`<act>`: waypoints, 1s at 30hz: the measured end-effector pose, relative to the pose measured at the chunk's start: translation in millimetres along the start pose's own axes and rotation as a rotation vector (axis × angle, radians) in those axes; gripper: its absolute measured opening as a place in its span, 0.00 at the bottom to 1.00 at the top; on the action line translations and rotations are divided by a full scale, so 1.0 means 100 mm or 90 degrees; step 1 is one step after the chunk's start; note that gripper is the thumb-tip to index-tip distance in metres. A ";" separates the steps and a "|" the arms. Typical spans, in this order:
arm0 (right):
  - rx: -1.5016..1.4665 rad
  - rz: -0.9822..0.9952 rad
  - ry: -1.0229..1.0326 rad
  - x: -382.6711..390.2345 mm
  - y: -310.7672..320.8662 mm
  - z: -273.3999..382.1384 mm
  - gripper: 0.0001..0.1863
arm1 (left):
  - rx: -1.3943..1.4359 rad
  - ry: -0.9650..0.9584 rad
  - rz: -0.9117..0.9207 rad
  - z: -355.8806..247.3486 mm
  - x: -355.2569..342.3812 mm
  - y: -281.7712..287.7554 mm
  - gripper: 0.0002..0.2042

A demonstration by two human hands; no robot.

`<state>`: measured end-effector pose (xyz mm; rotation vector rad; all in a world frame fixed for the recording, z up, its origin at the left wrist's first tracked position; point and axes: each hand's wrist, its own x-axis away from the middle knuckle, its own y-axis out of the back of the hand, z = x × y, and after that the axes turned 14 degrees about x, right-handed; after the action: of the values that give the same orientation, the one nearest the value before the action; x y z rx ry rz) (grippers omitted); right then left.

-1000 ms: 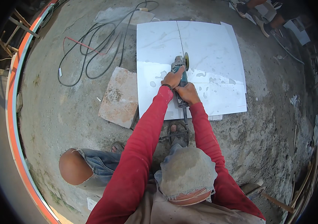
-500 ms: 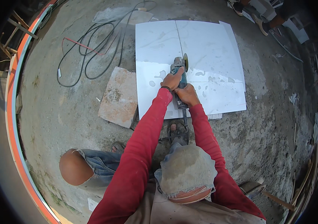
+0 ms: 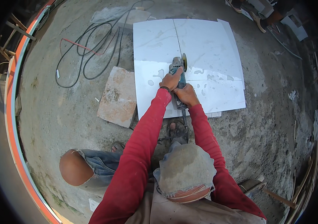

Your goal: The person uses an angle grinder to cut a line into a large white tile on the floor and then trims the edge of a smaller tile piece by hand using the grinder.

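Both my hands grip a teal and grey angle grinder (image 3: 182, 79) over a large white tile (image 3: 153, 41). My left hand (image 3: 171, 80) is wrapped round its body near the head, and my right hand (image 3: 187, 95) holds it farther back, closer to the cord. The cutting disc (image 3: 184, 62) stands on edge at the right of the grinder's head, by a dark line running to the tile's far edge. Whether the disc touches the surface I cannot tell. Another line crosses the tile to the right, among wet patches.
Left of the tile lies a stained stone slab (image 3: 118, 96). Beyond it a dark cable (image 3: 86, 56) is coiled loosely on the rough concrete. Another person's foot (image 3: 258, 23) shows at the far right. A wooden-handled tool (image 3: 278, 198) lies at the near right.
The view has shifted very slightly. My hands keep the same hold on the grinder, which stays at about the same place on the tile.
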<state>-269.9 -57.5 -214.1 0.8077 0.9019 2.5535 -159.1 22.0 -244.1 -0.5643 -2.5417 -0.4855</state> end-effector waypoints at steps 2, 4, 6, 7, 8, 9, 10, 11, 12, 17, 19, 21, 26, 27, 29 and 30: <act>0.020 -0.028 0.004 0.04 0.02 0.02 0.27 | 0.009 0.001 -0.002 0.04 -0.01 -0.01 0.48; 0.014 -0.013 -0.006 0.06 0.02 0.04 0.29 | 0.009 -0.002 -0.006 0.07 -0.03 -0.03 0.48; 0.018 -0.014 -0.009 0.08 0.02 0.04 0.30 | 0.008 -0.003 -0.010 0.09 -0.04 -0.03 0.47; 0.022 -0.026 -0.008 0.08 0.02 0.03 0.30 | 0.008 -0.003 -0.010 0.10 -0.04 -0.03 0.47; 0.029 -0.038 -0.007 0.08 0.02 0.03 0.30 | 0.002 0.001 -0.011 0.10 -0.04 -0.04 0.47; 0.018 -0.030 -0.010 0.08 0.01 0.02 0.30 | 0.004 -0.004 -0.010 0.09 -0.03 -0.04 0.47; 0.011 -0.021 -0.013 0.08 0.01 0.01 0.30 | 0.002 -0.002 -0.011 0.09 -0.02 -0.03 0.47; 0.007 -0.018 -0.017 0.08 0.00 0.00 0.30 | -0.002 0.004 -0.009 0.08 0.00 -0.03 0.47; 0.002 -0.016 -0.018 0.07 -0.01 -0.02 0.30 | -0.001 0.003 -0.009 0.06 0.02 -0.02 0.47; 0.002 0.016 -0.028 0.07 -0.03 -0.05 0.31 | 0.003 0.017 0.011 0.02 0.12 0.00 0.47; -0.005 0.002 -0.016 0.09 -0.02 -0.05 0.31 | 0.000 0.016 0.010 0.01 0.15 0.01 0.46; 0.005 -0.002 -0.024 0.13 -0.02 -0.05 0.34 | -0.003 0.016 0.003 0.01 0.18 0.00 0.46; 0.019 0.006 -0.035 0.16 -0.05 -0.10 0.43 | 0.009 0.023 0.035 0.03 0.24 0.02 0.45; 0.018 0.015 -0.041 0.15 -0.06 -0.12 0.44 | 0.002 0.021 0.022 0.04 0.24 0.02 0.45; 0.006 0.031 -0.043 0.12 -0.10 -0.17 0.45 | -0.017 0.021 0.002 0.04 0.26 0.00 0.46; 0.008 0.035 -0.041 0.10 -0.11 -0.19 0.45 | -0.013 0.018 0.001 0.04 0.26 0.00 0.46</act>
<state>-288.4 -53.2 -229.3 0.9242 0.8893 2.5547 -181.6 31.5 -233.4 -0.5624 -2.5113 -0.5153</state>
